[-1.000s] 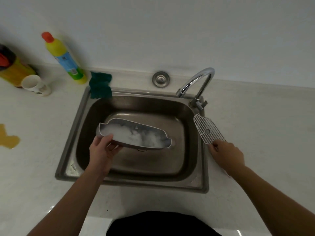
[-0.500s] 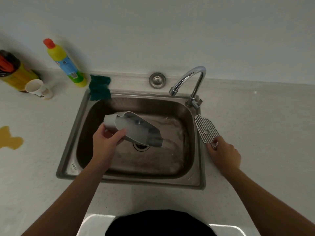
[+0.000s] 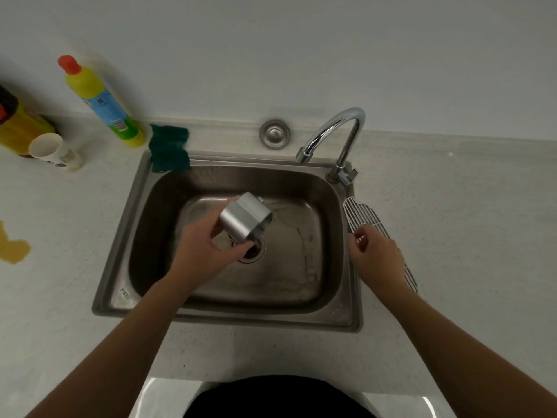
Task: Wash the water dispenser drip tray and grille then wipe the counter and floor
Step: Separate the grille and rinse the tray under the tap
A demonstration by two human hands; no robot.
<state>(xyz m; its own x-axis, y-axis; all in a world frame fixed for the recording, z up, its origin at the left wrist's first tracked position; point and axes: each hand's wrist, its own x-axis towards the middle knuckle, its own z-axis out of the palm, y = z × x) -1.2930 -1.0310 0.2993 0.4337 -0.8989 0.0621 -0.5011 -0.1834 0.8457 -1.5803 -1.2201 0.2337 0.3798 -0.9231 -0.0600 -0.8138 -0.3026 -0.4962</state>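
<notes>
The left hand (image 3: pixel 202 251) is grasping the drip tray (image 3: pixel 245 220) with fingers clenched around one end, holding it upended over the drain in the sink (image 3: pixel 120 267), apparently draining. No suds are showing on it, so its wash is judged nearly complete. The right hand (image 3: pixel 376 257) is resting on the grille (image 3: pixel 366 217), which is lying at the sink's right rim; whether those fingers are gripping cannot be told. The grille's wash is looking outstanding. A brown spill (image 3: pixel 13 247) is sitting at the bench's (image 3: pixel 452 236) left edge, unwiped; the floor is not showing
</notes>
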